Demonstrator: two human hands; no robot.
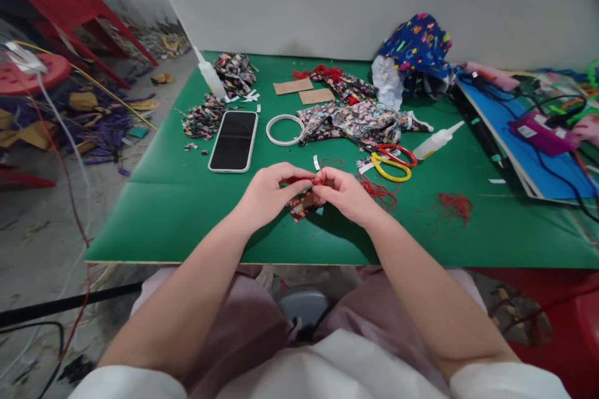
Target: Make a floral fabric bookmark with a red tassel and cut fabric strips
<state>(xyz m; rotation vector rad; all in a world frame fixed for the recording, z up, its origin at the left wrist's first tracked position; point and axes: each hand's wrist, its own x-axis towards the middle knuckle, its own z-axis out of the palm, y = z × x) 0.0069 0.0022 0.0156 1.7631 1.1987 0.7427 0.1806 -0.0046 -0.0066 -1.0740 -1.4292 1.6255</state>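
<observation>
Both my hands meet over the middle of the green table (178,199). My left hand (269,192) and my right hand (349,194) pinch a short piece of red cord (312,181) between their fingertips. A small piece of dark floral fabric (303,204) hangs under my fingers, touching the table. Loose red thread (381,193) lies just right of my right hand. Red-and-yellow scissors (393,162) rest beyond it.
A phone (233,140) lies face up at the left, a white ring (285,129) beside it. Floral fabric pieces (358,118), two glue bottles (437,141) (209,76), card pieces (304,91) and a blue patterned cloth (416,43) sit further back. A blue board with cables (538,156) is at the right.
</observation>
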